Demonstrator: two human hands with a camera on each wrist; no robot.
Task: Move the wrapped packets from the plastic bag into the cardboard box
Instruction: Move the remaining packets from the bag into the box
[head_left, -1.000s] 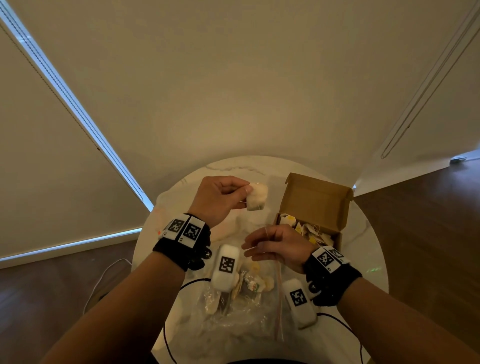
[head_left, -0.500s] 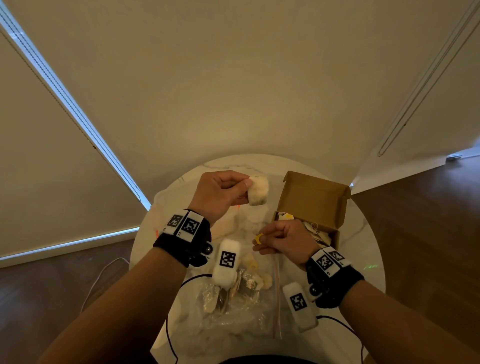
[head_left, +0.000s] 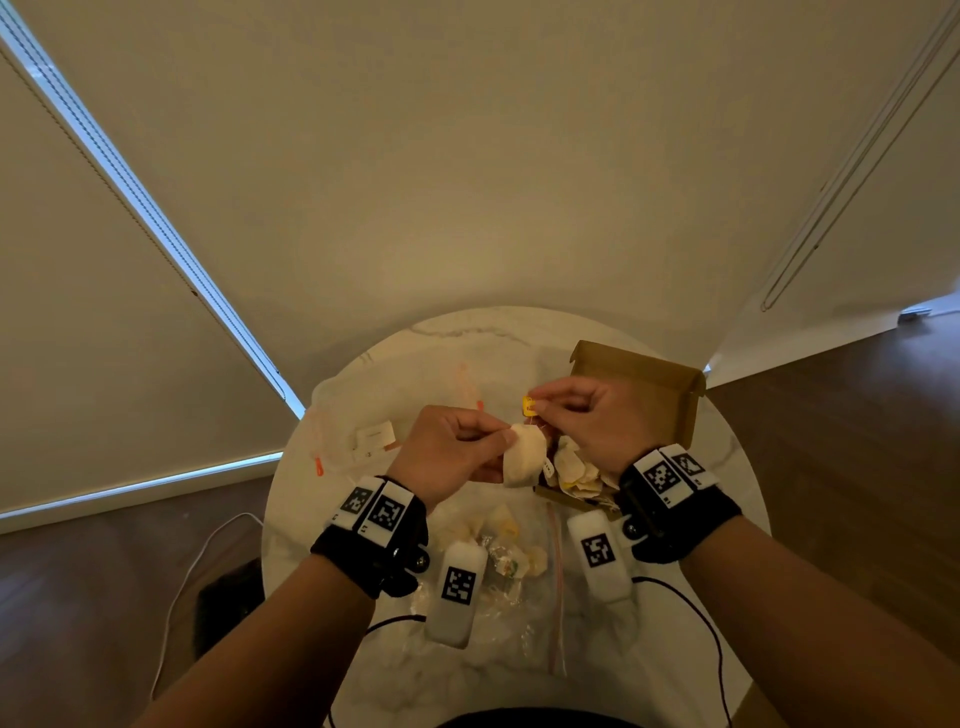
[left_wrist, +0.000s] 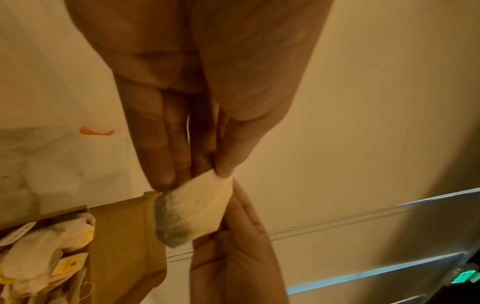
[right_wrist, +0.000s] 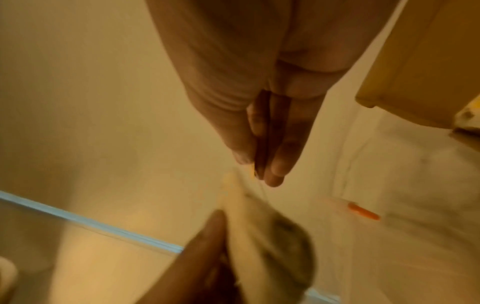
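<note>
**Operator:** Where is the packet currently located, and what is each hand doing?

**Inspector:** The left hand (head_left: 447, 457) is pinching the tea-bag packet (head_left: 525, 461) by its upper edge between thumb and fingertips, so the filled end is hanging free. The packet is hovering just beside the near-left corner of the cardboard box (head_left: 680, 415), at about 9 o'clock from the box's contents. The right hand (head_left: 582, 421) is pinching the small yellow tag (head_left: 528, 405) at roughly 12 o'clock above the packet. A thin string seems to be joining tag and packet; the wrist views are too blurred to confirm this.

**Operator:** Why is the tag being held separately?

**Inspector:** In my judgement, keeping the tag raised is preventing the string from snagging on the box wall or on the packets in box (head_left: 574, 467).

**Operator:** Why is the box standing as it does?

**Inspector:** Its lid is standing open at 12 o'clock, away from the person, so access is staying clear from the near side.

**Operator:** What is remaining?

**Inspector:** The clear plastic bag (head_left: 514, 613) is lying on the table (head_left: 467, 338) at 6 o'clock from the hands, with several packets in bag (head_left: 506, 551) visible through it. A second plastic bag (head_left: 363, 441) is lying at 9 o'clock. The task appears partly complete.
</note>
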